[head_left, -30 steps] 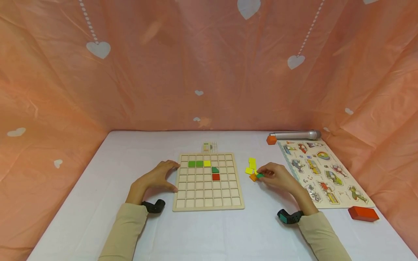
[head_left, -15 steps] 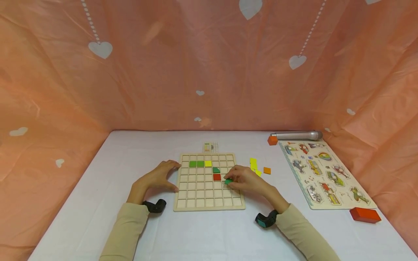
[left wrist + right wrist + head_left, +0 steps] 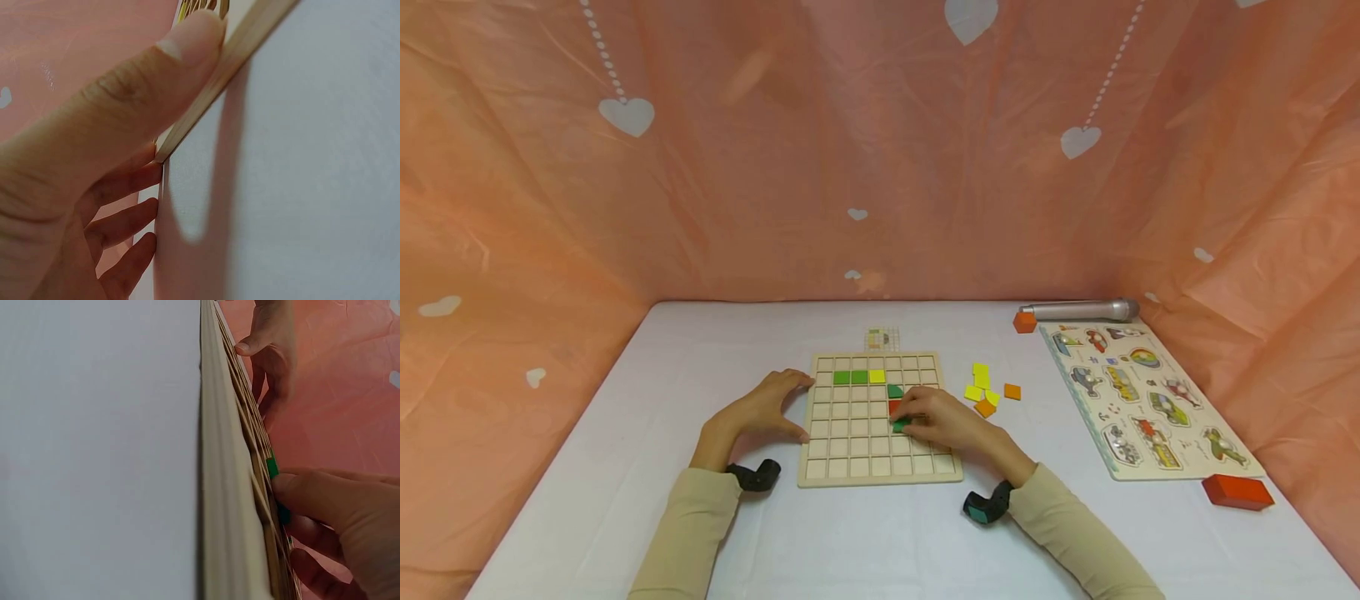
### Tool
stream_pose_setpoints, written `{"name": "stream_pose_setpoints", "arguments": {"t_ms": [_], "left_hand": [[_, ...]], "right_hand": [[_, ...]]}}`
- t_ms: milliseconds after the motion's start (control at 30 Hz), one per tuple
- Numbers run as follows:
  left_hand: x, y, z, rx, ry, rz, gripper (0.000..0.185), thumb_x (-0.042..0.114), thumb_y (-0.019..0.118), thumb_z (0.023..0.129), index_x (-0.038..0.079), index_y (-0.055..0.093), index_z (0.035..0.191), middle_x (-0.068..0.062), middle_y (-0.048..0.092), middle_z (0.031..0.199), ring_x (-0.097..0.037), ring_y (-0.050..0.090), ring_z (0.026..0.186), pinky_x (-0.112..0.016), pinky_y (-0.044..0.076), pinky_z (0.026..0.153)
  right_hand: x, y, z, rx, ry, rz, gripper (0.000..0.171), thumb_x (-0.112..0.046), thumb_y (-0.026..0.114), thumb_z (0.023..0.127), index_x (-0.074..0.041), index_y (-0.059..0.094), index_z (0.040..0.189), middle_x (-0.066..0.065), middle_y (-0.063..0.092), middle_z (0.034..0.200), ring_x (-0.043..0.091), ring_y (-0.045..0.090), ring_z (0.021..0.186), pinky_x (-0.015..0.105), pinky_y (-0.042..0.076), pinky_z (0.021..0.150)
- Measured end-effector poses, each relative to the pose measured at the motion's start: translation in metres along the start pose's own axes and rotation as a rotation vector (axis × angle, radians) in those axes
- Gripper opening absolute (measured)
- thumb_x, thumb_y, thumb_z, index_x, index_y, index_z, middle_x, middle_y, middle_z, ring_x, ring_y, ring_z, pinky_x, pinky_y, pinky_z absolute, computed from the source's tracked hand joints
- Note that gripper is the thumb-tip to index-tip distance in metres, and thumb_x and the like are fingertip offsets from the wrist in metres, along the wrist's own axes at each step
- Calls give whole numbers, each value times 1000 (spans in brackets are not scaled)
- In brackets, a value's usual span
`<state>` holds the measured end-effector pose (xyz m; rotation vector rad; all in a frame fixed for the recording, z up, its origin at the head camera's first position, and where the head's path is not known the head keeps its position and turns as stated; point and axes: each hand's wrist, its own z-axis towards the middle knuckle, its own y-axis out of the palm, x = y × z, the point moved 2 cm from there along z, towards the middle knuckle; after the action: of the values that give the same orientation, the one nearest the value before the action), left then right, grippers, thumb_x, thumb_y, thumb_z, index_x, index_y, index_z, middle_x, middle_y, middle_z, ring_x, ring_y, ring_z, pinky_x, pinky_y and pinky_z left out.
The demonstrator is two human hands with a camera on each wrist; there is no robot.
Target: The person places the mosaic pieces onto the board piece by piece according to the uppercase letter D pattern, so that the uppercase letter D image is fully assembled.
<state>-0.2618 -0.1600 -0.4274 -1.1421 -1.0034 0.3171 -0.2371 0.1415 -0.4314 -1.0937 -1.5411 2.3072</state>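
Note:
A square wooden grid board (image 3: 838, 467) lies on the white table. Set in its cells are two light green tiles (image 3: 850, 377), a yellow tile (image 3: 877, 376), a dark green rounded tile (image 3: 894, 391) and a red tile (image 3: 893, 405), partly behind the fingers. Over the cell just below the red one, my right hand (image 3: 947, 421) pinches another dark green tile (image 3: 899, 426) between thumb and fingers; in the right wrist view this green tile (image 3: 272, 467) stands tilted at the grid. My left hand (image 3: 766, 406) rests thumb and fingertips, spread apart, against the board's left edge.
Right of the board lie several yellow tiles (image 3: 981, 374) and two orange tiles (image 3: 1012, 392). A small pattern card (image 3: 882, 337) sits behind the board. Farther right are a picture puzzle (image 3: 1138, 429), a silver microphone (image 3: 1078, 311), an orange block (image 3: 1024, 322) and a red block (image 3: 1236, 492).
My right hand has taken the dark green tile from the loose pile and carried it left over the board, below the red tile. The left hand has stayed at the board's edge.

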Motion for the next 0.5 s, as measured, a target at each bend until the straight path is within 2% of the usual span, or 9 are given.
{"name": "stream_pose_setpoints", "arguments": {"t_ms": [167, 300, 500], "left_hand": [[1, 0, 0, -4, -10, 1, 88, 33, 87, 58, -5, 49, 128, -21, 48, 131, -37, 41, 121, -49, 33, 104], [1, 1, 0, -11, -20, -2, 87, 33, 87, 59, -4, 48, 128, -21, 47, 132, -37, 39, 122, -49, 32, 105], [1, 1, 0, -11, -23, -1, 87, 33, 87, 59, -4, 48, 128, -21, 47, 132, -37, 39, 122, -50, 32, 105]], "right_hand": [[-1, 0, 0, 3, -29, -32, 19, -13, 69, 84, -13, 73, 103, -1, 63, 104, 13, 53, 101, 28, 47, 88], [-1, 0, -1, 23, -21, -19, 18, -11, 69, 84, -14, 73, 101, 1, 61, 105, 14, 51, 98, 27, 47, 83], [-2, 0, -2, 70, 79, 3, 23, -14, 69, 84, -11, 67, 106, -3, 59, 100, 10, 50, 87, 23, 46, 75]]}}
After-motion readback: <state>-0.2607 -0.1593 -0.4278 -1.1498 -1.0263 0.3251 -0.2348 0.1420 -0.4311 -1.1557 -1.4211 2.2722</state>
